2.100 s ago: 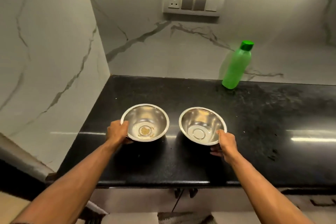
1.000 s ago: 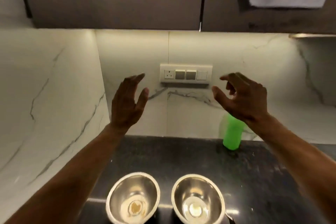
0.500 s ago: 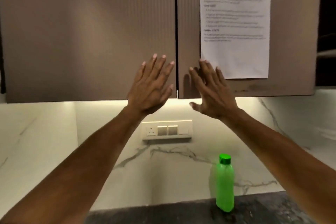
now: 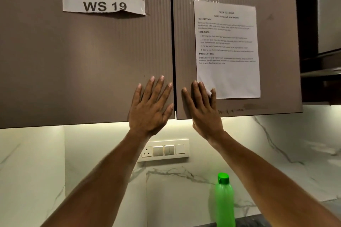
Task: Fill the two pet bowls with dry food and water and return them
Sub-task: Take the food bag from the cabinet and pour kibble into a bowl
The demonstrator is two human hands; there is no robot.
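Both my hands lie flat against the lower inner corners of two brown ribbed cabinet doors, one on each side of the centre gap. My left hand (image 4: 150, 106) rests on the left cabinet door (image 4: 83, 64), fingers straight and spread, gripping nothing; my right hand (image 4: 202, 109) rests likewise on the right cabinet door (image 4: 273, 46), fingertips overlapping the bottom-left corner of a white printed task sheet (image 4: 227, 49) taped there. A torn white paper label reading "WS 19" (image 4: 103, 5) sits high on the left door.

The two pet bowls are out of view here, as is any dry food; I judge the food to be behind these doors, though nothing shows it. No handles are visible, so I take these to be rigid, light panels opened either by pressing near the gap or by hooking fingers under the bottom edge.

A translucent green plastic bottle with a green screw cap (image 4: 224, 202) stands upright near the back edge of the dark counter (image 4: 254, 222), against the marble wall, below a white switch plate (image 4: 163, 150). It looks light, smooth and slightly squeezable; I would grasp its body mid-height.
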